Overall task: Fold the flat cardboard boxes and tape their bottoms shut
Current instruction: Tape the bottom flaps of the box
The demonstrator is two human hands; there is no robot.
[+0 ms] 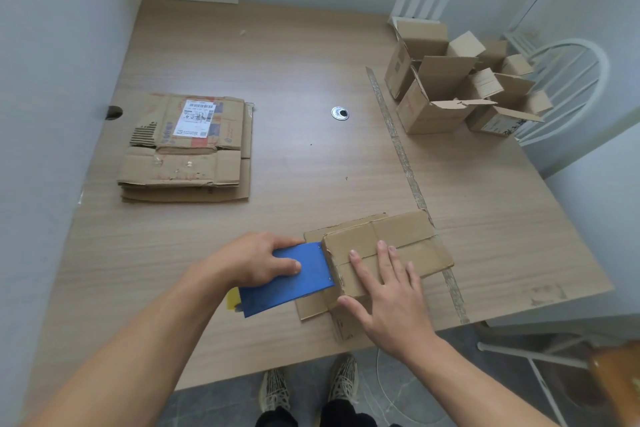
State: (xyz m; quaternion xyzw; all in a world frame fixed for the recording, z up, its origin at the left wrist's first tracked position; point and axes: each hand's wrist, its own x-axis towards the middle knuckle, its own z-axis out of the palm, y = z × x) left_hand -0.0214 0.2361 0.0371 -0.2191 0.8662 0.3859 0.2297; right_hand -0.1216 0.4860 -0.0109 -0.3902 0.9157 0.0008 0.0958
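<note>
A folded cardboard box (408, 236) stands bottom-up near the table's front edge, its flaps closed along a centre seam. My right hand (384, 291) lies flat on its top, fingers straight, thumb down the near side. My left hand (258, 258) grips a blue tape dispenser (294, 282), whose front end meets the box's left edge. A yellow part of the dispenser (232, 299) shows behind the blue body. A stack of flat cardboard boxes (187, 149) lies at the table's left, the top one bearing a white shipping label.
Several folded boxes (453, 90) with open flaps are piled at the table's back right, beside a white chair (571, 87). A strip of tape (405, 163) runs along the wooden table (294, 166). A round metal grommet (340, 113) sits mid-table. Walls close the left and back.
</note>
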